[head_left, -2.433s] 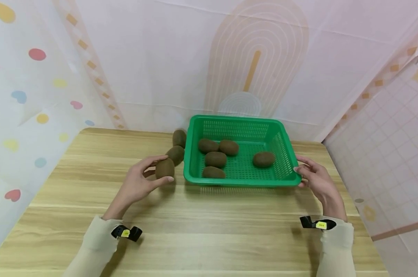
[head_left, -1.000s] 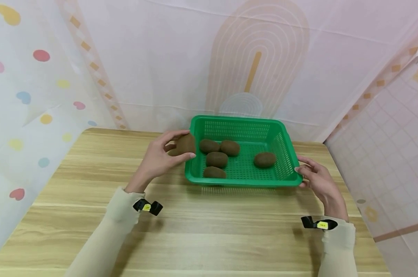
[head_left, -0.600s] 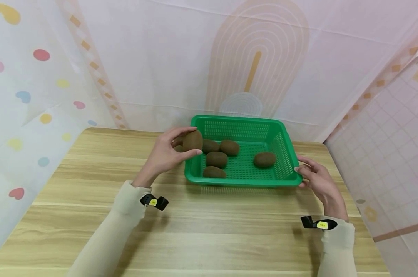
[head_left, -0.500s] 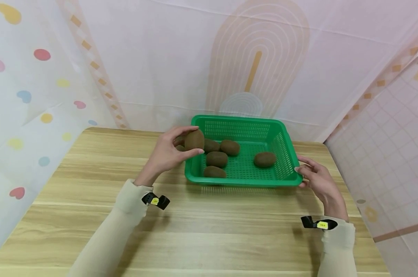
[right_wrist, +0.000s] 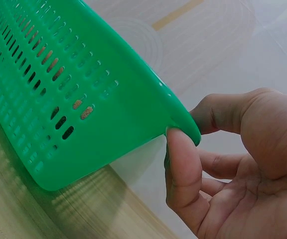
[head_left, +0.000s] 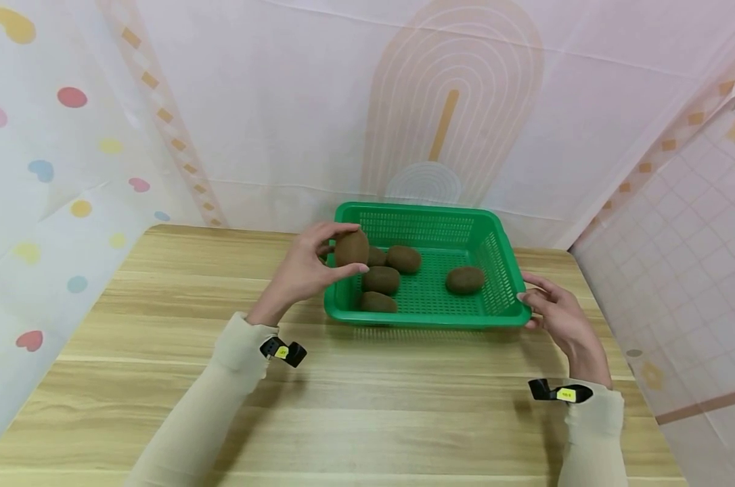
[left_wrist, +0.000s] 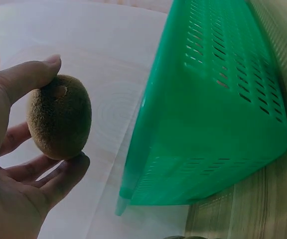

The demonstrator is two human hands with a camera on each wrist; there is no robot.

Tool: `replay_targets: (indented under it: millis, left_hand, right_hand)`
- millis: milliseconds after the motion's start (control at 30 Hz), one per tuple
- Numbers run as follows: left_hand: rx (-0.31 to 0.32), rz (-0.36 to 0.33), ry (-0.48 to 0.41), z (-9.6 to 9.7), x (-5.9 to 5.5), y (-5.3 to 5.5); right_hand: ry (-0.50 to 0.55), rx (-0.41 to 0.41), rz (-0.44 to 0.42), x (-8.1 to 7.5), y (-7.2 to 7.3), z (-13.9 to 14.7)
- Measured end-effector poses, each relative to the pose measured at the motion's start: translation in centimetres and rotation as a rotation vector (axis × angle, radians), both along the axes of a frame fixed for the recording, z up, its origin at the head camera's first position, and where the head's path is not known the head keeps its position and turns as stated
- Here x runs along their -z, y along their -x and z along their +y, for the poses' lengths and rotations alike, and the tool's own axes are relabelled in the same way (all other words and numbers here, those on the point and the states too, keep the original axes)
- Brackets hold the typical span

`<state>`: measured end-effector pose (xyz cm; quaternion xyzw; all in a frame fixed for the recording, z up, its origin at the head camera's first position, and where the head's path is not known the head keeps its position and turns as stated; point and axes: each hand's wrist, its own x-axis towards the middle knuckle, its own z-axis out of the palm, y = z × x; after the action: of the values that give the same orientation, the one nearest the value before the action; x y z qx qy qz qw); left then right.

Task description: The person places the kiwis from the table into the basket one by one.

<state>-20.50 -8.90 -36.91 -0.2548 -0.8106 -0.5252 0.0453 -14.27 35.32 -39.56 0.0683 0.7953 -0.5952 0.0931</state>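
A brown, fuzzy kiwi (head_left: pixel 352 249) is pinched between the thumb and fingers of my left hand (head_left: pixel 306 267), over the left rim of a green plastic basket (head_left: pixel 428 320). The left wrist view shows that kiwi (left_wrist: pixel 61 117) raised above the basket's rim, gripped at both ends. Inside the basket lie several more kiwis, among them one at the right (head_left: pixel 465 280) and a group along the left side (head_left: pixel 381 280). My right hand (head_left: pixel 559 314) holds the basket's near right corner; its thumb and fingers pinch the rim in the right wrist view (right_wrist: pixel 233 164).
The basket stands on a light wood-grain table (head_left: pixel 367 412), close to the patterned cloth backdrop (head_left: pixel 282 135) behind it. More cloth rises at the left and right sides. In the left wrist view a dark rounded thing (left_wrist: pixel 186 237) peeks in at the bottom edge.
My left hand has lifted its kiwi from the table left of the basket and carried it rightward and away from me, over the rim. The right hand and the basket have stayed in place.
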Motion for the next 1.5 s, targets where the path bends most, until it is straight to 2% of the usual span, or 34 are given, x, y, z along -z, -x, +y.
replay_targets:
  millis: [200, 367, 633, 900, 1267, 1500]
  left_hand:
    - [-0.016, -0.011, 0.034, -0.3, 0.1, 0.2]
    - [-0.053, -0.014, 0.089, -0.9, 0.0, 0.5]
    - [-0.099, 0.062, 0.181, -2.3, 0.1, 0.9]
    - [-0.121, 0.072, 0.279, -4.1, 1.1, 1.4]
    - [-0.152, 0.076, 0.338, -6.2, 3.1, 2.2]
    - [-0.182, 0.003, 0.386, -7.3, 4.4, 2.5]
  right_hand:
    - [-0.002, -0.005, -0.004, 0.0, 0.0, -0.1]
    - [-0.003, -0.007, -0.01, -0.1, 0.0, -0.1]
    - [-0.001, -0.008, -0.011, -0.2, 0.0, -0.1]
    - [-0.007, -0.009, -0.009, -0.2, 0.0, -0.1]
    - [-0.013, -0.007, -0.011, -0.2, 0.0, -0.1]
    - [-0.018, -0.01, -0.011, -0.2, -0.1, -0.2]
